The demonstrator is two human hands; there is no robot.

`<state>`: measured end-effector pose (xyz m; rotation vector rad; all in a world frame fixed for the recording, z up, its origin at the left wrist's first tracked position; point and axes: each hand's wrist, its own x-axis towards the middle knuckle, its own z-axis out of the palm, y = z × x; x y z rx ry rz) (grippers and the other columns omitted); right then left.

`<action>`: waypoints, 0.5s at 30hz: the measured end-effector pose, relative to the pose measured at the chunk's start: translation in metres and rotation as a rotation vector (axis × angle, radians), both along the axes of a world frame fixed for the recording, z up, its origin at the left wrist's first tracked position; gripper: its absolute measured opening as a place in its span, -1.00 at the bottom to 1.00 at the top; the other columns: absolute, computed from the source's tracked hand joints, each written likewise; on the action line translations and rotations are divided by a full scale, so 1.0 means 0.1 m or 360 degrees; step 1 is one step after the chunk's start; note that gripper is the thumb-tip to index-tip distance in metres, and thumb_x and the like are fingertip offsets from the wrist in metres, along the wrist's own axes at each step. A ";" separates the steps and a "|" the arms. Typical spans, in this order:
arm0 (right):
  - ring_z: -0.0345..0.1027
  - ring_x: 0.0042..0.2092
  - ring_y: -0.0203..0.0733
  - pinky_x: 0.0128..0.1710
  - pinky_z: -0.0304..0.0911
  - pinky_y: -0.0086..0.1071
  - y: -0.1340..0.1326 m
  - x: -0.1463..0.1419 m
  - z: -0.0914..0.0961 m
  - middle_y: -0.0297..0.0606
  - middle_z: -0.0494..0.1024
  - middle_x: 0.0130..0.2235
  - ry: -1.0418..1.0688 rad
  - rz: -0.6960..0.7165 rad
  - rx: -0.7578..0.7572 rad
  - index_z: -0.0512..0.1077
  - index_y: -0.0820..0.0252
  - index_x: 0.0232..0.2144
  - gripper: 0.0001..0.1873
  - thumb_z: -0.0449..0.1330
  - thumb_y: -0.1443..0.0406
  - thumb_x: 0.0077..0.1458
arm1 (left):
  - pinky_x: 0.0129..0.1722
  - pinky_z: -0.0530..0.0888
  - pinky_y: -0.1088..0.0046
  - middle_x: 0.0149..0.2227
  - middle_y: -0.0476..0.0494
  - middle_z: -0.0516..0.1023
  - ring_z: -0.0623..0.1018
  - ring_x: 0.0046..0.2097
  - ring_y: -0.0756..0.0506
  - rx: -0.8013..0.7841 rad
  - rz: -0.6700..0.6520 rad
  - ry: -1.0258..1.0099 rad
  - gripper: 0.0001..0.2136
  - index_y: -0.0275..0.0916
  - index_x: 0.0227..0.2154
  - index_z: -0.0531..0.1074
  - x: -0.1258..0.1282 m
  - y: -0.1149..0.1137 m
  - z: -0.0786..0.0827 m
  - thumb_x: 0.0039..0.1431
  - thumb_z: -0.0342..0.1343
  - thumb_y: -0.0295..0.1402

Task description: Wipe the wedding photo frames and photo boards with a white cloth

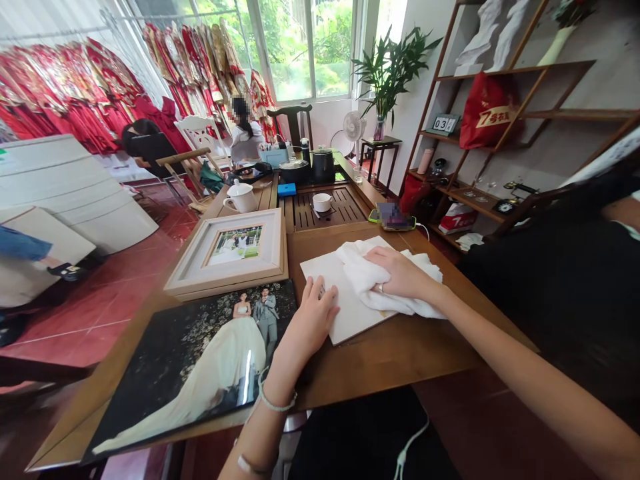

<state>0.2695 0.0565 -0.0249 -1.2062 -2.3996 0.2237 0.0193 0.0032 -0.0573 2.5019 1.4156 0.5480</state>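
A white flat board [336, 303] lies on the wooden table [400, 353] in front of me. My left hand [311, 320] rests flat on the board's near left corner, fingers stretched out. My right hand [397, 272] presses down on a crumpled white cloth [395, 283] that lies over the board's right half, fingers curved over the cloth. A large glossy wedding photo panel [195, 363] lies to the left of the board. Behind it sit stacked white picture frames [230, 250] with a wedding photo.
A tea tray [325, 207] with a cup, a teapot [241, 197], kettles and a phone [393, 217] sits farther back. Two people sit at the far end. Red garments hang at left. Shelves [480, 120] stand at right, with a plant [387, 73] by the window.
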 end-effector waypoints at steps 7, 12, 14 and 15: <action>0.37 -0.03 0.09 -0.03 0.26 -0.15 0.45 -0.09 0.04 -0.11 0.52 -0.06 -0.0023 -0.0402 0.0034 0.45 0.14 -0.08 -0.59 0.25 0.26 -0.06 | 0.25 0.26 -0.16 0.27 -0.41 0.21 0.09 0.39 -0.42 -0.0022 0.0027 0.0023 -0.72 -0.22 0.06 0.31 0.00 0.00 0.01 0.31 -0.01 -0.40; 0.39 -0.06 0.10 -0.09 0.29 -0.13 0.20 -0.05 -0.07 -0.09 0.49 -0.07 -0.0031 -0.0430 -0.0022 0.45 0.16 -0.12 -0.63 0.22 0.22 -0.04 | 0.28 0.25 -0.09 0.29 -0.40 0.19 0.07 0.40 -0.40 -0.0038 0.0085 0.0088 -0.74 -0.25 0.05 0.30 0.03 -0.07 0.07 0.34 -0.09 -0.42; 0.38 -0.05 0.11 -0.08 0.28 -0.11 -0.04 -0.02 -0.06 -0.07 0.48 -0.04 -0.0026 -0.0408 -0.0044 0.43 0.17 -0.08 -0.58 0.22 0.23 -0.04 | 0.28 0.24 -0.10 0.27 -0.40 0.22 0.08 0.40 -0.40 -0.0026 0.0085 0.0098 -0.77 -0.26 0.00 0.32 0.03 -0.09 0.08 0.34 -0.09 -0.40; 0.39 -0.06 0.10 -0.08 0.28 -0.11 -0.16 -0.01 -0.04 -0.08 0.48 -0.04 -0.0020 -0.0374 -0.0059 0.42 0.17 -0.06 -0.57 0.22 0.24 -0.05 | 0.28 0.24 -0.11 0.26 -0.40 0.23 0.09 0.40 -0.39 -0.0013 0.0078 0.0095 -0.80 -0.26 -0.04 0.32 0.03 -0.09 0.09 0.34 -0.08 -0.39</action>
